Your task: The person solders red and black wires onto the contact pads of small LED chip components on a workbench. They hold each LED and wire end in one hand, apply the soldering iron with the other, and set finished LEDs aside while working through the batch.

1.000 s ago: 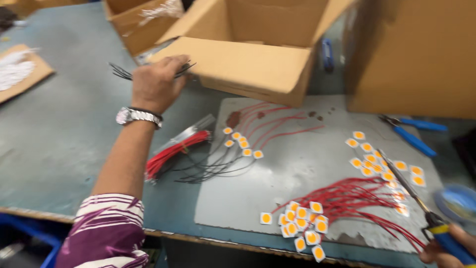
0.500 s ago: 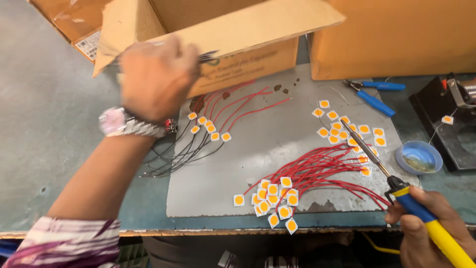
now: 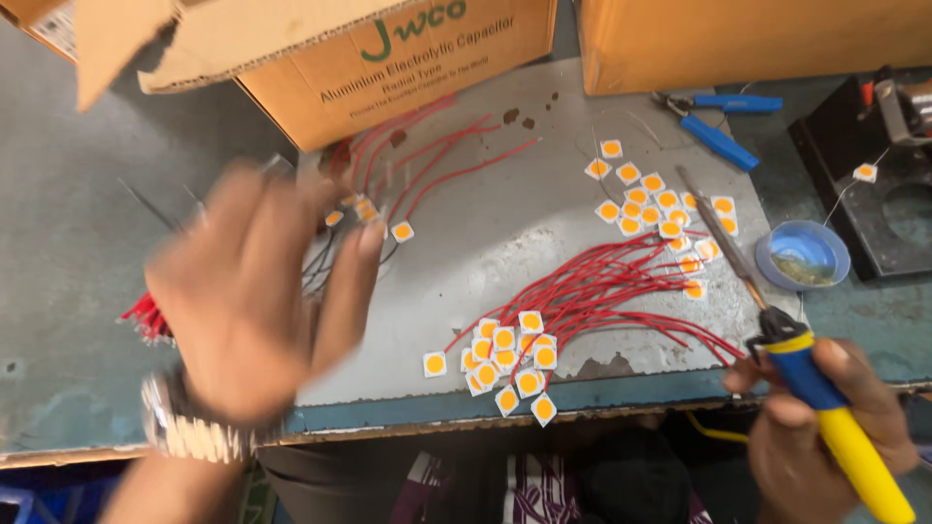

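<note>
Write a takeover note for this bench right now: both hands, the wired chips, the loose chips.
Left hand: blurred, open over the grey mat's left side, holding nothing visible.
Right hand: gripping the soldering iron, tip toward the loose chips.
Done: a bundle of red-wired chips at the mat's front edge; a few more wired chips near the cardboard box.
Left: loose chips without wires; spare wires lie left of the mat.

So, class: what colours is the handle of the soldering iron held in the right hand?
The soldering iron handle is blue near the tip and yellow further back, seen in the head view, gripped by the right hand.
</note>
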